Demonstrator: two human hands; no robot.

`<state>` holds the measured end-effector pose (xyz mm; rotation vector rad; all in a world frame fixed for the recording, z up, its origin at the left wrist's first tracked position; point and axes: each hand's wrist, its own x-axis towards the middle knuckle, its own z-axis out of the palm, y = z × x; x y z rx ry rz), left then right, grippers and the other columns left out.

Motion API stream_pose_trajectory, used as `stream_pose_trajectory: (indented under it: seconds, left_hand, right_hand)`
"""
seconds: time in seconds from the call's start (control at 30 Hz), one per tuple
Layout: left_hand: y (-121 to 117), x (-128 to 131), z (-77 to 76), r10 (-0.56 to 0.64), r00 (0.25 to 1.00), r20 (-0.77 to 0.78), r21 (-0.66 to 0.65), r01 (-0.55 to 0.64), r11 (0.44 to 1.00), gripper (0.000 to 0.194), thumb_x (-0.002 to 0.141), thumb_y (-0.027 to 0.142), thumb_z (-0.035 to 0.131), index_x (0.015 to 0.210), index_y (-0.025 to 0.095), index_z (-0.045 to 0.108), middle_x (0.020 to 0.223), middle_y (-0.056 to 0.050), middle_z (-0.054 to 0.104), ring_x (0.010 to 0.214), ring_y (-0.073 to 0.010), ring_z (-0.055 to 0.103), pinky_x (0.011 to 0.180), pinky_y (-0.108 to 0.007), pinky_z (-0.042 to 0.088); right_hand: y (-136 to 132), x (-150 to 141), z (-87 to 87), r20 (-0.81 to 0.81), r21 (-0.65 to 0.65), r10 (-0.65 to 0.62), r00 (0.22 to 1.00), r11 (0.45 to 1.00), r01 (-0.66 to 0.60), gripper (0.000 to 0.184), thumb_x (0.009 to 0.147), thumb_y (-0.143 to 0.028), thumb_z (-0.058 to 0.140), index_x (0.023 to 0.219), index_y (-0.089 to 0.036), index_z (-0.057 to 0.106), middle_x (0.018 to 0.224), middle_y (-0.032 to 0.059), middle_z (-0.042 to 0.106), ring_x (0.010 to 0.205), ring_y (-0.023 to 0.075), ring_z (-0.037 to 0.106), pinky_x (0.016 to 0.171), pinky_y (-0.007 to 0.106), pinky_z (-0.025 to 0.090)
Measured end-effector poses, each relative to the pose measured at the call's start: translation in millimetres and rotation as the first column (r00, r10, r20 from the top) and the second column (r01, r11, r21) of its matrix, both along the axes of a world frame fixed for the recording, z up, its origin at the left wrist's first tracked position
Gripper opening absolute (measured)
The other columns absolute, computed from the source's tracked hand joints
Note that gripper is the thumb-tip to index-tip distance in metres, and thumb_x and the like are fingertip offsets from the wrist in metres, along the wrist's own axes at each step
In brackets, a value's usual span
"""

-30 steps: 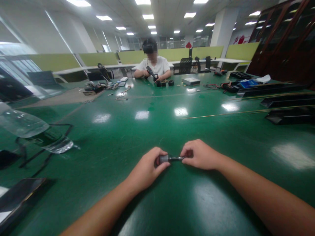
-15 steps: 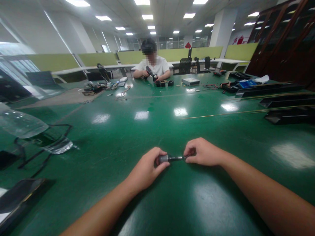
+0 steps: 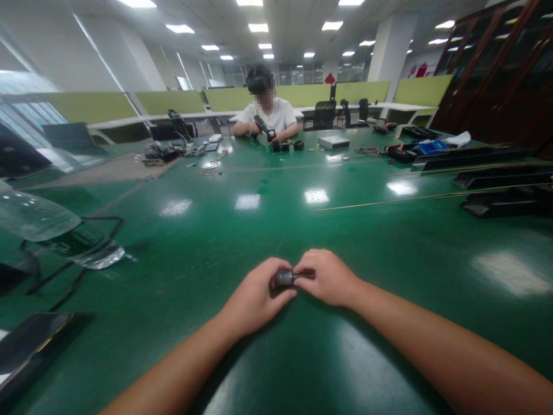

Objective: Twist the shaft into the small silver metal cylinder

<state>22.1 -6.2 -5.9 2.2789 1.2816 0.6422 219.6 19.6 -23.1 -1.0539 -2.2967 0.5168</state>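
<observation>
Screwdriver-like tool (image 3: 285, 279): grey cylindrical handle, slim dark shaft, lying crosswise between the two hands, low over the green tabletop (image 3: 242, 230); cannot tell whether it touches the surface. Left hand (image 3: 254, 297) curls around the handle, thumb along the near side. Right hand (image 3: 330, 279) pinches the shaft between thumb and fingers, close against the handle's right end. Fingertips of the two hands nearly meet; contact between them unclear.

Well apart to the left: clear plastic bottle (image 3: 38, 216) with green label, slanted in view, contents not readable; black cord (image 3: 120, 222) loops behind it. Flat dark device (image 3: 38, 343), near left corner.

Beyond the hands, right: thin brass-coloured rod (image 3: 367, 205) runs toward black channel pieces (image 3: 505, 199); blue packet (image 3: 433, 146) behind these. Far side: co-worker (image 3: 279, 115) in white shirt holds a dark tool (image 3: 261, 124) above small black boxes (image 3: 298, 145), contents too small to tell. Silver-grey case (image 3: 334, 143) just beside. Tangled electronics (image 3: 164, 152), far left.
</observation>
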Motion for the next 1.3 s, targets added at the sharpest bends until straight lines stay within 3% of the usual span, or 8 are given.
stream_pose_trajectory:
  seconds: [0.13, 1.3]
  left_hand:
    - [1, 0, -1.9, 0.003, 1.000, -0.008, 0.022, -0.003, 1.000, 0.016, 0.086, 0.025, 0.060, 0.101, 0.020, 0.059, 0.092, -0.004, 0.061, 0.081, -0.0184, 0.057, 0.074, -0.030, 0.046]
    - [2, -2, -2.5, 0.033, 0.999, -0.018, -0.070, -0.035, 0.997, 0.020, 0.087, 0.028, 0.062, 0.106, 0.021, 0.059, 0.089, -0.001, 0.060, 0.077, -0.0170, 0.056, 0.070, -0.028, 0.043]
  right_hand:
    - [0, 4, -0.2, 0.012, 0.014, 0.012, 1.000, 1.000, -0.012, 0.007, 0.079, -0.023, 0.070, 0.085, -0.020, 0.073, 0.079, 0.0025, 0.068, 0.080, 0.0162, 0.059, 0.075, 0.029, 0.040]
    - [-2, 25, 8.8, 0.053, -0.023, -0.017, 0.998, 1.000, 0.018, 0.005, 0.077, -0.023, 0.069, 0.080, -0.020, 0.072, 0.077, 0.0009, 0.068, 0.077, 0.0157, 0.059, 0.074, 0.030, 0.038]
